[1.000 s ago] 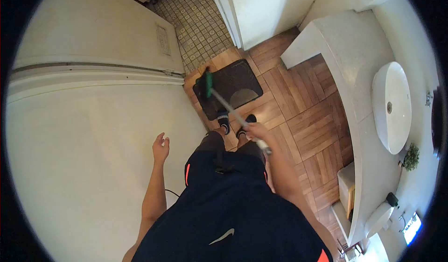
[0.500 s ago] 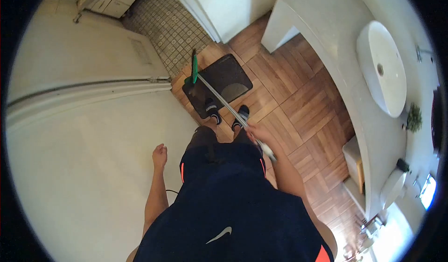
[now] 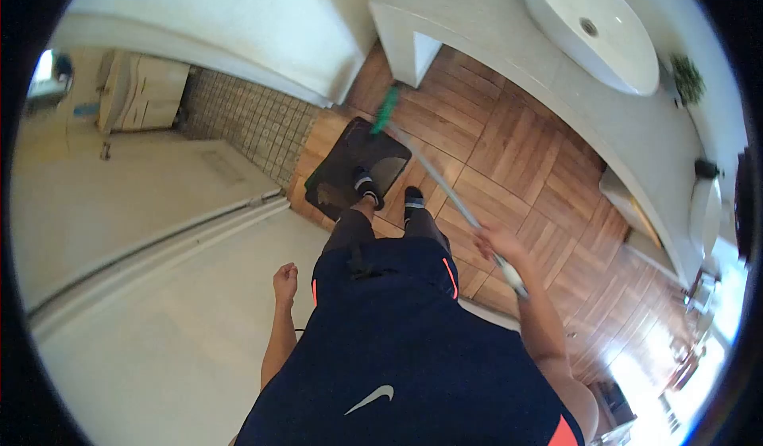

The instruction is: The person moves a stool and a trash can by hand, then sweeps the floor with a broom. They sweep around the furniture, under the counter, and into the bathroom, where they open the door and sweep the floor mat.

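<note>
My right hand [image 3: 502,245] is wrapped round the pale handle of a broom [image 3: 439,177], near its upper end. The handle slants away from me to a green broom head [image 3: 385,110], which is by the far corner of a dark mat [image 3: 338,164]. My left hand [image 3: 285,281] hangs at my side, its fingers curled closed, with nothing visible in it. One slippered foot is on the mat and the other stands on the wood floor beside it.
A long pale counter [image 3: 477,29] with a white basin [image 3: 592,29] and a small plant [image 3: 686,79] curves along the right. On the left are a white door [image 3: 151,180] and a doorway onto patterned tiles [image 3: 250,116]. The wooden floor [image 3: 509,152] runs under the counter.
The broom head has swung right, from the mat's far left edge to its far right corner. My right hand has moved right with the handle. The view has turned, and my left hand stays closed.
</note>
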Motion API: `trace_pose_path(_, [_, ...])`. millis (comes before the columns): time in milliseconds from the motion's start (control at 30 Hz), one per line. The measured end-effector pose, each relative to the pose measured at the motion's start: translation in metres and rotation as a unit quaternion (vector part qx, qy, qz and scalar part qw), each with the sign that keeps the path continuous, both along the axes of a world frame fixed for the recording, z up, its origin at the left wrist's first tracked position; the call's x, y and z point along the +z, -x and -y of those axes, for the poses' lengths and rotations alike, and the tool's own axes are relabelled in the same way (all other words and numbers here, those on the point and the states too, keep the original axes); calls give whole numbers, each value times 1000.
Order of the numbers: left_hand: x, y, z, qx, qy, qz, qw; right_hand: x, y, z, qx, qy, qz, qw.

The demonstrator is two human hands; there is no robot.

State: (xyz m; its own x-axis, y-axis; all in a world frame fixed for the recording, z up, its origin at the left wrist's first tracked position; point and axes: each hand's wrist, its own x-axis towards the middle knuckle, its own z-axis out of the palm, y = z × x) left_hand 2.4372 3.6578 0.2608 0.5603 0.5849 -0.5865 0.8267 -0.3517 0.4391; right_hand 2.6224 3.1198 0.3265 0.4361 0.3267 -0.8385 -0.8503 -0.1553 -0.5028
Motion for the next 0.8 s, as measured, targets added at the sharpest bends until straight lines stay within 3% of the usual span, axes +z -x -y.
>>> trace_pose_path(100, [7, -60, -18, -151, -61, -16, 987, -80, -33, -58, -28, -64, 13, 997])
trace_pose_path(167, [22, -99, -33, -135, -45, 39, 989, -107, -31, -76, -82, -97, -10, 992])
trace_pose_path(267, [32, -155, -60, -100, -32, 108, 989, -135, -6, -24, -110, -56, -40, 992])
trace_pose_path(300, [30, -166, -71, -78, -29, 125, 989, -136, 11, 3, -96, -14, -59, 994])
trace_pose_path(367, [13, -173, -95, -80, -29, 130, 988, -76, 32, 30, -13, 138, 4, 990])
trace_pose_path(400, [12, -177, -98, -73, -23, 127, 989, -38, 38, 21, -28, 190, 3, 981])
trace_pose_path(567, [-10, -177, -123, -106, -25, 42, 993, 51, 29, -38, -123, 88, -114, 982])
trace_pose_path(667, [-46, -179, -156, -161, -25, -18, 986, 3, -2, -104, -163, -5, -76, 984])
trace_pose_path(767, [-70, -181, -187, -178, -28, -85, 980, -29, -51, -150, -250, -64, -158, 953])
trace_pose_path(800, [-62, -187, -187, -178, -35, -80, 980, -34, -55, -149, -254, -4, -166, 953])
